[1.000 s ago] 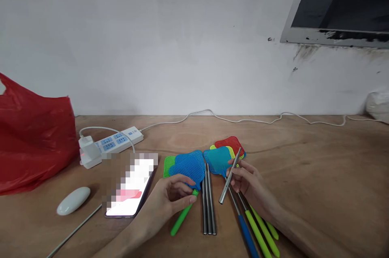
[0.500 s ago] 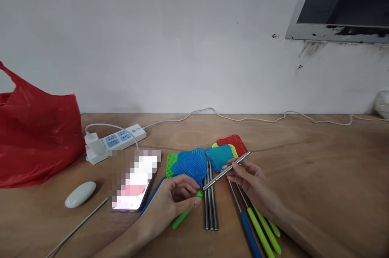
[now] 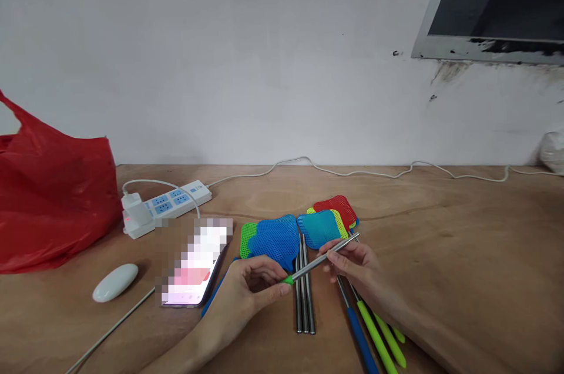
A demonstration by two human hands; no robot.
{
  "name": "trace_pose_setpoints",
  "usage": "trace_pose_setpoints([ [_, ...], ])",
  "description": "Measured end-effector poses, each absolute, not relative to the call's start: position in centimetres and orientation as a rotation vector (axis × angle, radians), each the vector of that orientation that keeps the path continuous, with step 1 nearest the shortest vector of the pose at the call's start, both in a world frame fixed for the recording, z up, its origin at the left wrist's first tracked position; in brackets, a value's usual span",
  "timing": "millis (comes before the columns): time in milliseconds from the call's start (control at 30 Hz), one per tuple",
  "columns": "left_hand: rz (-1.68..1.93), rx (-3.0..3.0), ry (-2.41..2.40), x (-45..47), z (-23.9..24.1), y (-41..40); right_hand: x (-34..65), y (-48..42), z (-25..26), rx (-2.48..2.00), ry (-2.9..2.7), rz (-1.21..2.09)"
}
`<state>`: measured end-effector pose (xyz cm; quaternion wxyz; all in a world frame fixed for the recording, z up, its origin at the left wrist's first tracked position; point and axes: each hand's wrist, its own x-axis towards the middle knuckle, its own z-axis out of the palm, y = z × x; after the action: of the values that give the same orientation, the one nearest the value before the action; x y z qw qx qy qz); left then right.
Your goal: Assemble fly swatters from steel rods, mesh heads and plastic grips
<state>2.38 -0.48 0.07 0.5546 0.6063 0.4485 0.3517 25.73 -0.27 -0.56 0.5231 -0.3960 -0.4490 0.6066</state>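
Observation:
My left hand (image 3: 253, 286) grips a green plastic handle (image 3: 288, 280), of which only the tip shows past my fingers. My right hand (image 3: 352, 262) pinches a thin steel rod (image 3: 324, 257) and holds its lower end against that green tip. Between my hands lie three loose steel rods (image 3: 304, 297) side by side. Behind them sit blue and green swatter heads (image 3: 273, 240), and to their right a teal, yellow and red pile of swatter heads (image 3: 328, 221). Finished swatters with blue and green handles (image 3: 372, 339) lie under my right wrist.
A phone (image 3: 194, 271) with a lit screen lies left of my left hand. Farther left are a white oval object (image 3: 115, 282), a white power strip (image 3: 165, 204) with a charger, a red plastic bag (image 3: 48, 198) and a thin rod (image 3: 110, 333). A white cable (image 3: 352, 173) runs along the wall.
My right hand swung the steel rod from pointing down to slanting left, and brought its end onto the green handle's tip. My left hand lifted the green handle up from the table.

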Motion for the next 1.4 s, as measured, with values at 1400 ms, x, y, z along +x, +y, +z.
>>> trace_pose_setpoints([
  [1400, 0.44, 2.295, 0.991, 2.0, 1.3, -2.4, 25.6, -1.4, -1.5, -0.889, -1.275, 1.125],
])
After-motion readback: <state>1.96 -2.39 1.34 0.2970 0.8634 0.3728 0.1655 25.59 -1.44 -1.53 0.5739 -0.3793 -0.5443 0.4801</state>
